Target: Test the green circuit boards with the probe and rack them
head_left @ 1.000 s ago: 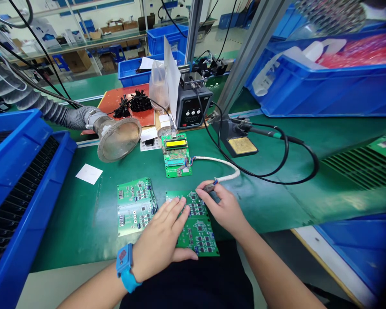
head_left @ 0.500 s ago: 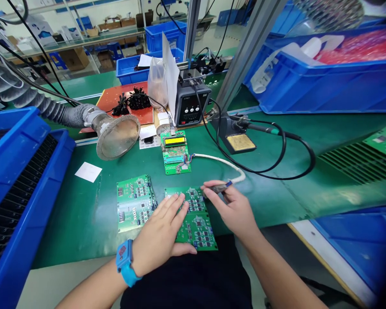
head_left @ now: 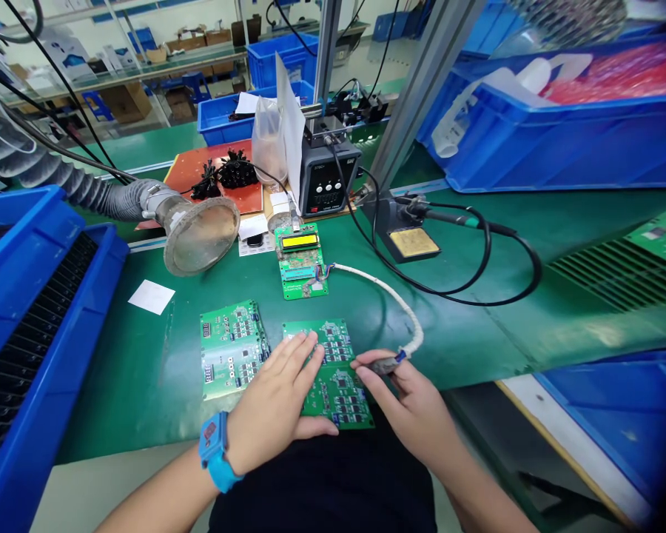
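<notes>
My left hand lies flat with fingers stretched across the left side of a green circuit board panel at the table's front edge. Between thumb and fingers, my right hand grips a grey wrapped probe, its tip at the panel's right edge near the middle. A white sleeved cable runs from the probe to a small green tester board with a lit yellow display. Left of my left hand is a second circuit board panel, partly behind my fingers.
A soldering station and an iron in its stand are behind, with looping black cable. A fume extraction nozzle hangs at left. Blue bins flank the left; a large blue bin sits at right. A paper slip lies left.
My right hand has brought the probe toward me along the panel's right edge, from the upper half to about the middle. My left hand stays on the panel.
</notes>
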Demonstrator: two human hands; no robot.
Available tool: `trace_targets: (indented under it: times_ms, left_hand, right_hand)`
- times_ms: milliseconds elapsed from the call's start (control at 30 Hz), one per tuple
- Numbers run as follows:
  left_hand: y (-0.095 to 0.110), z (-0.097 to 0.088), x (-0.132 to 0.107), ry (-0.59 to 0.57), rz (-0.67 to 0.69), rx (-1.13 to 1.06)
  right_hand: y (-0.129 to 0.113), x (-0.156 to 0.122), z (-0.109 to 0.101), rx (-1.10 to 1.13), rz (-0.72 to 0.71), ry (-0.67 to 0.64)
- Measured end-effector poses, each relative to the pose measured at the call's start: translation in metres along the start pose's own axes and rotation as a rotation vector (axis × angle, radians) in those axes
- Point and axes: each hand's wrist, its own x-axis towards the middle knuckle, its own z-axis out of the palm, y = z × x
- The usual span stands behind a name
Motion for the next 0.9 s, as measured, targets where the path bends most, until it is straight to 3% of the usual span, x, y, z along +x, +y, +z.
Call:
trace_targets:
  times_ms: [533, 900]
  left_hand:
    - [-0.0012, 0.0007, -0.0003, 0.017, -0.004, -0.042]
    - [-0.0004, 0.0017, -0.0002, 0.02, -0.002, -0.044]
  right_hand:
    - [-0.005, -0.0002, 0.0014, -0.045, -0.074, 0.023]
    - [-0.0043, -0.0002, 0.0095, -0.101, -0.203, 0.073]
